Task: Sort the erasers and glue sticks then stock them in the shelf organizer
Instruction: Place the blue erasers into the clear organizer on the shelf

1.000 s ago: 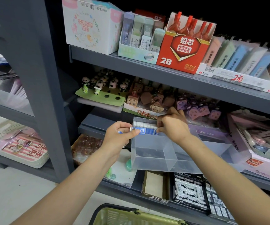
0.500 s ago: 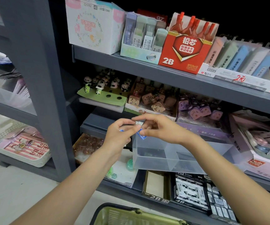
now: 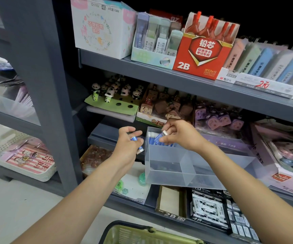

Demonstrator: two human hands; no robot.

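A: What is the right hand (image 3: 181, 136) doing?

B: It pinches a blue glue stick (image 3: 160, 136) with a white cap, tilted, over the back compartment of the clear shelf organizer (image 3: 167, 173), at about twelve o'clock from the frame's centre. More blue sticks (image 3: 152, 140) lie in a row in that compartment, partly hidden under the fingers – I cannot count them.

A: And the left hand (image 3: 127, 147)?

B: At about ten o'clock from centre, just left of the organizer's wall. Its fingers curl round small blue-and-white pieces (image 3: 137, 144); one white end pokes out below the palm. Probably more glue sticks, but the hand covers most of them.

A: Erasers?

B: The organizer's front compartments are frosted and I cannot make out what lies in them.

A: What surrounds it?

B: The red 2B box (image 3: 202, 57) on the upper shelf at one o'clock, panda figures (image 3: 110, 92) on a green card at eleven. A green basket (image 3: 142, 235) at six o'clock is cut off by the bottom edge – only its rim and handle show. The packs at three o'clock are blurred.
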